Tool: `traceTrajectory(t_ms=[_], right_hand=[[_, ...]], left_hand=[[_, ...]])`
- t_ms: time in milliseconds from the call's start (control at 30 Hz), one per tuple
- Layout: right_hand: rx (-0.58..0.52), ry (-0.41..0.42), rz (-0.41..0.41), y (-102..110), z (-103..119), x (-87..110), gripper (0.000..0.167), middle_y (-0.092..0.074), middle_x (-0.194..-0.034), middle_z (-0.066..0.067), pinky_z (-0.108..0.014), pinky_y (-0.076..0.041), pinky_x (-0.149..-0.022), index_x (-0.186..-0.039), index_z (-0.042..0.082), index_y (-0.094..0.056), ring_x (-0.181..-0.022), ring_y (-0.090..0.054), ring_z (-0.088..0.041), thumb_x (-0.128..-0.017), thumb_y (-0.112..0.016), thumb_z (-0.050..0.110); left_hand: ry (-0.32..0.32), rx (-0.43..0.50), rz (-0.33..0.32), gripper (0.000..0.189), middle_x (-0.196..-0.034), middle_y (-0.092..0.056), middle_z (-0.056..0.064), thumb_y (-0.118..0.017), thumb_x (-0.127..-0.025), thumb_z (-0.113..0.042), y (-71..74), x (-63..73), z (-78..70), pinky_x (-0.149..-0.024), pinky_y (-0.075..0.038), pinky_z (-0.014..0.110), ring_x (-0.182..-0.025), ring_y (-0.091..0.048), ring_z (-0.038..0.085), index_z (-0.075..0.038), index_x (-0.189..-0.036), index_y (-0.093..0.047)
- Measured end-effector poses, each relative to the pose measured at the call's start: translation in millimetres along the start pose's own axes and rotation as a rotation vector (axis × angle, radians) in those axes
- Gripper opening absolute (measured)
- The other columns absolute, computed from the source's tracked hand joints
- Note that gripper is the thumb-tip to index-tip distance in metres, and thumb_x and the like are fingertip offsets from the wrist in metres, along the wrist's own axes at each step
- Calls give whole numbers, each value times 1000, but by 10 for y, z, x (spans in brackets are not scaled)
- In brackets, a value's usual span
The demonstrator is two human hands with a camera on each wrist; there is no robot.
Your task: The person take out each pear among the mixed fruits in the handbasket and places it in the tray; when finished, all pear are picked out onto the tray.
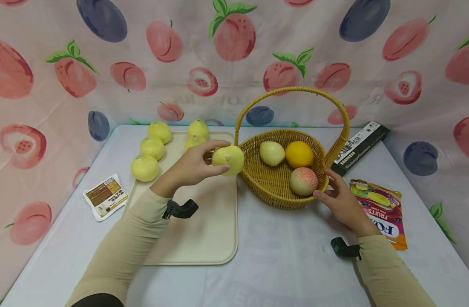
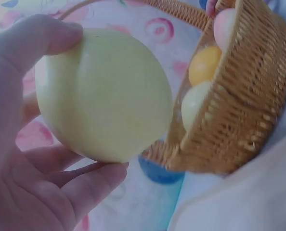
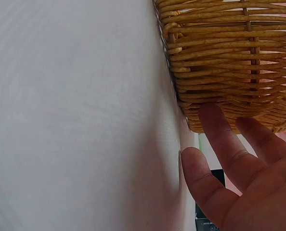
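My left hand [image 1: 197, 163] grips a round yellow-green fruit [image 1: 228, 160] between thumb and fingers, raised over the tray's right edge beside the basket. In the left wrist view the fruit [image 2: 104, 96] fills the grasp, thumb on one side, fingers on the other. My right hand [image 1: 341, 200] holds the wicker basket [image 1: 266, 192] at its right rim near the handle's base. In the right wrist view its fingers [image 3: 225, 139] rest along the outer weave. Inside the basket lie a pale greenish fruit [image 1: 272, 153], an orange [image 1: 299, 154] and a pinkish peach [image 1: 303, 181].
A cream tray [image 1: 203, 230] carries several more yellow-green fruits [image 1: 145, 168] along its left and far parts. Left of it lies a small brown-and-white packet [image 1: 106, 197]. A black pasta box [image 1: 361, 147] and a candy bag [image 1: 380, 209] lie to the basket's right.
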State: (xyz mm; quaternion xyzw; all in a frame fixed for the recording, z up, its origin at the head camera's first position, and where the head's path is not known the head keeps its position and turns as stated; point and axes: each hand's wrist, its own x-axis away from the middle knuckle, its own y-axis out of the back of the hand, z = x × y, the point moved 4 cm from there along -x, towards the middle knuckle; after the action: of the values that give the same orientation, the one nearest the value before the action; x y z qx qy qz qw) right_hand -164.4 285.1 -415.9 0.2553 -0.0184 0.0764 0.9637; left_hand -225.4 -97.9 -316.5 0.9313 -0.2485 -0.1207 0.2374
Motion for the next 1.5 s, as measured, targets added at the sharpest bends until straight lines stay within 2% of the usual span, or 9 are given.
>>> traceTrajectory(t_ms=[133,233,400,633,800,900,1167,1500], right_hand=[[1,1,3,0,1,1,80,-20,-158,-33,-15,-45,-82,-162,12,-8,-122,-50,-44,-103,-59,30],[13,-5,1,8,1,2,80,-20,-158,-32,-16,-45,-82,-162,12,-8,-122,-49,-45,-103,-59,32],[26,-15,-1,12,16,3,81,-20,-158,-33,-18,-45,-83,-162,12,-8,-122,-49,-46,-103,-59,33],[17,-18,0,-1,9,5,81,-20,-158,-33,-17,-45,-82,-161,11,-8,-122,-50,-46,-103,-59,33],[12,-16,2,-2,17,5,81,-20,-158,-33,-17,-45,-82,-161,12,-8,-122,-49,-45,-103,-59,33],[17,-15,-1,2,17,4,81,-19,-158,-32,-16,-44,-82,-162,12,-8,-122,-49,-45,-103,-59,33],[22,-22,-3,7,-13,-6,81,-20,-158,-32,-19,-45,-83,-162,13,-8,-122,-49,-45,-102,-60,34],[24,-29,1,9,-7,-7,82,-19,-159,-31,-23,-46,-85,-162,13,-8,-122,-49,-44,-102,-59,35]], left_hand=[[45,-20,-36,58,-136,-56,10,-77,-89,-21,87,88,97,-87,-54,40,-116,-61,28,-13,-142,-55],[85,-26,-65,58,-140,-53,12,-76,-91,-24,123,128,170,-90,-53,43,-121,-58,31,-14,-143,-55],[132,21,-111,58,-148,-46,11,-73,-92,-25,146,165,303,-94,-51,47,-129,-51,36,-15,-145,-53],[162,11,-160,55,-145,-49,9,-73,-92,-26,200,215,439,-91,-52,45,-125,-55,33,-13,-143,-54],[202,-29,-197,54,-138,-53,11,-74,-92,-27,264,269,547,-84,-52,40,-115,-59,32,-14,-141,-56],[223,-44,-210,53,-138,-53,12,-73,-92,-28,301,295,616,-82,-51,39,-115,-58,33,-13,-140,-55],[269,-55,-246,52,-147,-47,13,-72,-94,-28,354,333,774,-89,-50,45,-126,-51,41,-11,-140,-54],[289,-41,-276,50,-147,-46,19,-70,-95,-21,374,321,922,-90,-50,42,-123,-55,40,-6,-139,-54]])
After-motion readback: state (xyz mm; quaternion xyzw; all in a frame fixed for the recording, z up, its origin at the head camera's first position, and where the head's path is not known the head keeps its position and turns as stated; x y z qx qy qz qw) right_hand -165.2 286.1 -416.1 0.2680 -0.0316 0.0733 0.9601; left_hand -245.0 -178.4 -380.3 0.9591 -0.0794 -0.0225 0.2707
